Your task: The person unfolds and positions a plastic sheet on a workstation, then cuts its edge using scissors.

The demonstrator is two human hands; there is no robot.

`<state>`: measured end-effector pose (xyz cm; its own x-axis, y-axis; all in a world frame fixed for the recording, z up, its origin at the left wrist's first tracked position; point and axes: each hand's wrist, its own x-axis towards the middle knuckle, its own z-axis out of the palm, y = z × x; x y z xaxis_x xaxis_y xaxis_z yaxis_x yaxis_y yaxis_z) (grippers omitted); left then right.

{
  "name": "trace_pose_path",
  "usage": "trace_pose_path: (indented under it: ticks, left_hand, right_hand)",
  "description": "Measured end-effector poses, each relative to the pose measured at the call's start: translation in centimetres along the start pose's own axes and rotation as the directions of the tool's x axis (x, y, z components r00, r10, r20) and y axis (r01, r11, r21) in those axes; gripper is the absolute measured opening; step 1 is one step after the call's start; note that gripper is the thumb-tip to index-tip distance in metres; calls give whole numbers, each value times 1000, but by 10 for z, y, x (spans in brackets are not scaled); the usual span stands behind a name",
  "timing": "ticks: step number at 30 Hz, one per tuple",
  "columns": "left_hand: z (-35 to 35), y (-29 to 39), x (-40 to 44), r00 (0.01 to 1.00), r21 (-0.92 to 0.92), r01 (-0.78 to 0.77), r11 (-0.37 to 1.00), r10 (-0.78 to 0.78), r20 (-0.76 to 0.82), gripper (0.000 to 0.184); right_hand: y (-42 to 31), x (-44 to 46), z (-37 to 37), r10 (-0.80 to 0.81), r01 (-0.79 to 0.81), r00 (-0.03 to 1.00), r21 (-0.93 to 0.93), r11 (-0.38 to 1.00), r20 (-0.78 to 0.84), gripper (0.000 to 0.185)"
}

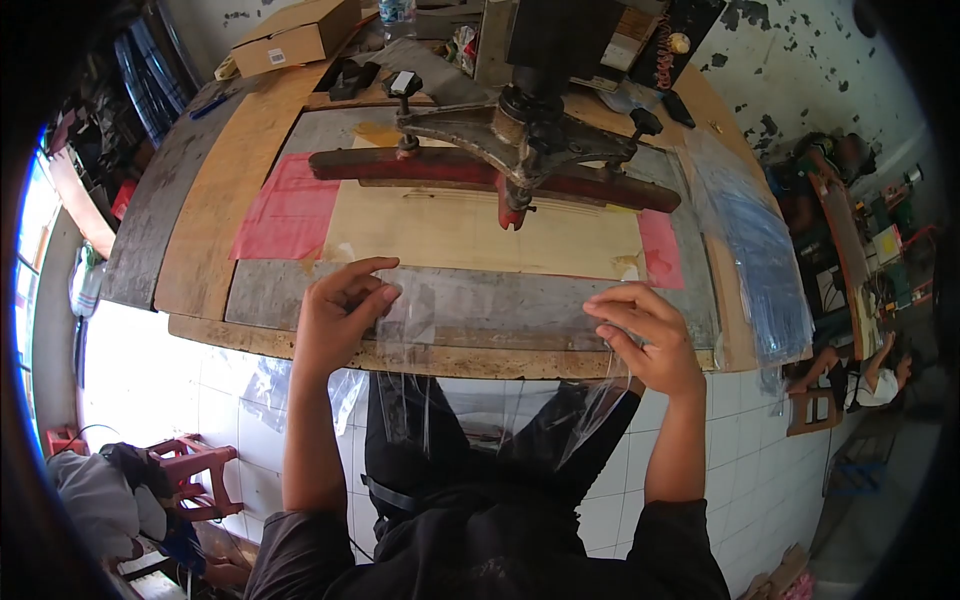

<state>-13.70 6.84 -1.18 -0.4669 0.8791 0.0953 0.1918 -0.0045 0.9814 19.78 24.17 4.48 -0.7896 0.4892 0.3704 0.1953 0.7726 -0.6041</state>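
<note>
Between my two hands a clear plastic sheet hangs over the table's front edge and down toward my lap. My left hand pinches its left side between thumb and fingers, above the front of the grey plate. On the other side my right hand grips the right side with bent fingers. Beyond both hands lies a pale yellow sheet with pink patches at its ends. Above that sheet is a press head with a long red bar.
A pile of bluish clear plastic sheets lies at the table's right side. At the back left stands a cardboard box. A red stool is on the floor at left. Other people sit at the far left and far right.
</note>
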Motion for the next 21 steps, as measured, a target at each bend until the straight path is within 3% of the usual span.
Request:
trace_pose_path:
  ticks: [3,5,8,12,14,21]
  left_hand:
    - [2,0,0,1000,-15,2,1000,-2,-12,30]
    - [1,-1,0,1000,-26,6,1000,-7,-11,30]
    - [0,1,-1,1000,0,8,1000,-8,-18,30]
    - [1,-1,-1,1000,-26,-6,1000,5,-31,30]
    - [0,-2,0,999,-20,-21,1000,20,-28,31]
    - [2,1,0,999,-80,-6,997,2,-52,30]
  right_hand:
    - [4,5,-7,-108,107,994,37,994,26,21]
    - [1,8,-18,-66,60,982,39,997,176,17]
    - [10,7,-31,33,-24,976,-45,999,216,16]
    - [8,8,-34,54,-67,986,79,995,158,11]
    - [12,6,-29,129,-145,988,223,964,81,7]
    - [11,0,-23,355,-323,935,430,843,6,10]
